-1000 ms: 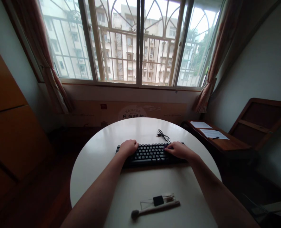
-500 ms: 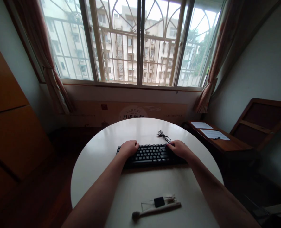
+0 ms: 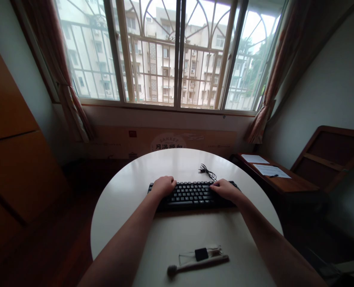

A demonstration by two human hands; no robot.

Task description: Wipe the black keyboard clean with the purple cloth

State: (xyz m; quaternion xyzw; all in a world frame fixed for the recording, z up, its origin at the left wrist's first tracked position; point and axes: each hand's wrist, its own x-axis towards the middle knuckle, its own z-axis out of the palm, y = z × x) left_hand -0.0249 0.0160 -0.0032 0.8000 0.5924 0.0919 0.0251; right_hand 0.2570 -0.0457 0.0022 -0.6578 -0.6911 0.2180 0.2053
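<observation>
A black keyboard [image 3: 191,195] lies on the white round table [image 3: 117,223]. Over its left end rests my left hand [image 3: 164,185], closed, with the fingers curled round toward the back edge. My right hand [image 3: 225,189] is at the right part of the back row, thumb and fingertips pressed together on the keys; whatever is between them is too small to make out. Behind the keyboard sits its bundled black cable [image 3: 207,172]. Closer to me lie a toothbrush [image 3: 199,266] with a grey head and a wire tool with a black square grip [image 3: 201,254].
To the right, a wooden chair [image 3: 302,184] holds sheets of paper [image 3: 271,170] and a pen [image 3: 273,175]. A long printed carton [image 3: 113,137] stands beneath the window, beyond the table. An orange-brown cabinet [image 3: 12,167] is on the left.
The camera view has shifted slightly. My right hand's fingertips have moved a little on the back-row keys; my left hand stays in place on the keyboard.
</observation>
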